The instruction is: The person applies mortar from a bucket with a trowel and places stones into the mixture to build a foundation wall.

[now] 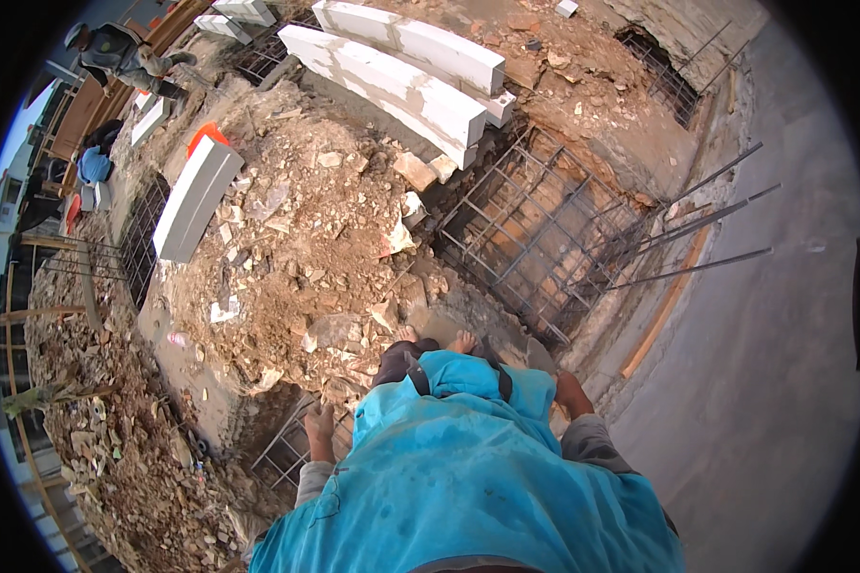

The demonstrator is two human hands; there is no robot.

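Note:
My left hand (319,420) hangs at my left side, dusty and small in the head view. Its fingers look loosely extended, with nothing visible in them, above rebar in a pit. On the other side, my right hand (571,390) is low beside my blue shirt (459,468), its fingers mostly hidden. Just ahead of it shows a flat grey shape (540,356); whether the hand holds it I cannot make out. My bare feet (463,342) stand on the edge of rubble and soil (296,229).
A rebar grid (535,229) lies in a pit ahead right, with bars (702,267) jutting over a grey concrete surface (755,382). Long white block walls (392,86) stand ahead. A separate white block row (196,201) is at left. A person (115,53) bends far left.

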